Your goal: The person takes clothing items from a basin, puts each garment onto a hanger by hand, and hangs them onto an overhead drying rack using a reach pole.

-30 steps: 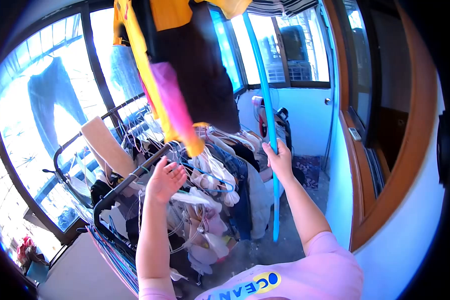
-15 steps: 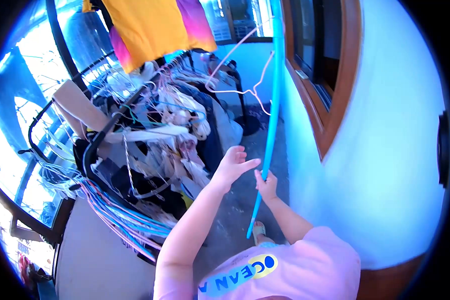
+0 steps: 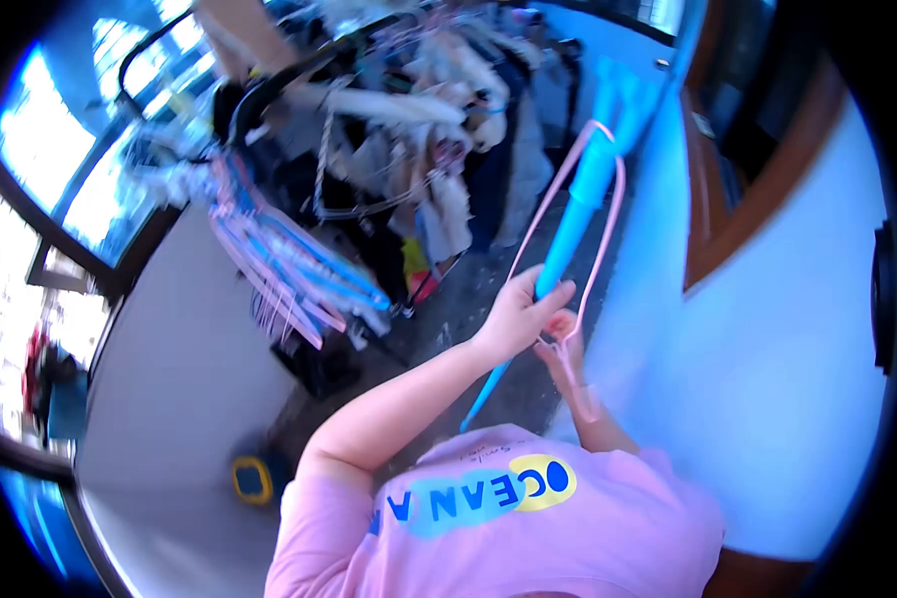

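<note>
My left hand point(image 3: 516, 317) is closed around a long bright blue pole point(image 3: 566, 244), which slants from the upper right down toward my shirt. Around the pole's upper part stretches a pink clothes hanger point(image 3: 612, 214), one side on each side of it. At the hanger's lower end, just right of and below my left hand, my right hand point(image 3: 562, 349) has its fingers curled against the pink frame. Part of the right hand is hidden behind the hanger. The pole's thin tip point(image 3: 473, 411) points down near the shirt.
A black-framed rack point(image 3: 259, 100) crowded with clothes stands ahead left. Several pink and blue hangers point(image 3: 279, 254) hang at its near end. A white wall point(image 3: 797, 369) and brown window frame point(image 3: 733, 234) are close on the right. A yellow-and-dark object point(image 3: 252, 480) sits lower left.
My left hand, open before, has closed on the pole. My right hand has gone from the pole to the pink hanger, which is now much lower and nearer. The view has tipped downward.
</note>
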A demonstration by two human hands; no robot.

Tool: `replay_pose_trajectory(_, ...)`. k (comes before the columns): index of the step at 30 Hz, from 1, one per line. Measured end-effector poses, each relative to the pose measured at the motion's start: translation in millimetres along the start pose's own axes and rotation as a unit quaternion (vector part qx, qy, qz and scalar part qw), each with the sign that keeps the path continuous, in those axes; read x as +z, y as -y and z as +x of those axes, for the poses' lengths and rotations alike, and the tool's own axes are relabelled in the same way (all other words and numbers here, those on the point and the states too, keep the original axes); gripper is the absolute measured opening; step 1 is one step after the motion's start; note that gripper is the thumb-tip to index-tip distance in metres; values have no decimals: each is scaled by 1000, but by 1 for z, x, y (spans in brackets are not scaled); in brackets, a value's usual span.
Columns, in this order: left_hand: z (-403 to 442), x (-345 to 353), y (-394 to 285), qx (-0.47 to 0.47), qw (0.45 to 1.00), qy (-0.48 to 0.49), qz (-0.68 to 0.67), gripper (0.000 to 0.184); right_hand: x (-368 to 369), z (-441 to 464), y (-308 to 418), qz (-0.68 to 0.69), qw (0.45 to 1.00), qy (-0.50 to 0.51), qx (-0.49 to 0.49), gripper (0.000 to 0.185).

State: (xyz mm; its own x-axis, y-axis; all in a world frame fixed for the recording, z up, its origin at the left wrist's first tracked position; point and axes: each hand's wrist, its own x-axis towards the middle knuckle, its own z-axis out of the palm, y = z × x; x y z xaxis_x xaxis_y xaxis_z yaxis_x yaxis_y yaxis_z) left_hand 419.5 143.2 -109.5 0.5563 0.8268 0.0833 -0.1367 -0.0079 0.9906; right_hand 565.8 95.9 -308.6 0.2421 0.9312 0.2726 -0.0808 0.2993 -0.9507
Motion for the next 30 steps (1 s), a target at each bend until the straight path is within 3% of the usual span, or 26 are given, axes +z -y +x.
replay_pose_trajectory(1,-14,-3,-6,-15,999,21,-29,19,6,4,21,-9,1000,-22,13,73)
replay_pose_trajectory(3,-39,-8,-16,-68,996,3,-48,19,33,6,86,-56,996,55,-47,81)
replay_pose_trajectory(6,-60,-23,16,-55,991,-110,53,18,54,-6,90,5,977,211,-21,84)
replay_pose_trajectory(9,-95,-31,18,-18,979,-202,7,16,76,-19,83,59,949,302,-72,82)
replay_pose_trajectory(10,-109,-33,18,-24,975,-219,-32,15,95,-27,91,139,954,264,-46,71)
replay_pose_trajectory(11,-124,-33,18,-26,968,-239,-72,14,107,-19,108,128,948,282,-76,50)
replay_pose_trajectory(12,-139,-43,28,10,960,-250,126,15,101,-16,99,117,940,309,-87,40)
replay_pose_trajectory(13,-157,-46,26,1,958,-258,123,17,99,-14,91,108,931,335,-100,36)
replay_pose_trajectory(15,-197,-56,24,-56,958,-250,131,18,131,-15,119,154,933,283,-158,35)
replay_pose_trajectory(17,-241,-62,16,-112,941,-281,153,18,137,-9,122,201,905,332,-175,31)
replay_pose_trajectory(18,-262,-63,13,-161,934,-269,172,19,146,-13,131,260,899,324,-137,28)
replay_pose_trajectory(21,-343,-62,14,-112,886,-435,117,18,175,-29,152,325,897,292,-71,20)
replay_pose_trajectory(23,-409,-63,15,-29,807,-589,38,14,197,-41,142,304,889,331,-85,19)
replay_pose_trajectory(26,-499,-53,26,138,629,-752,138,11,219,-55,108,246,867,420,-112,20)
replay_pose_trajectory(28,-567,-38,35,217,494,-825,165,11,243,-93,93,143,880,453,-22,20)
replay_pose_trajectory(29,-596,-31,37,242,435,-850,172,12,260,-109,90,149,870,469,-20,20)
replay_pose_trajectory(30,-627,-23,41,244,380,-877,165,14,278,-124,89,137,867,478,49,19)
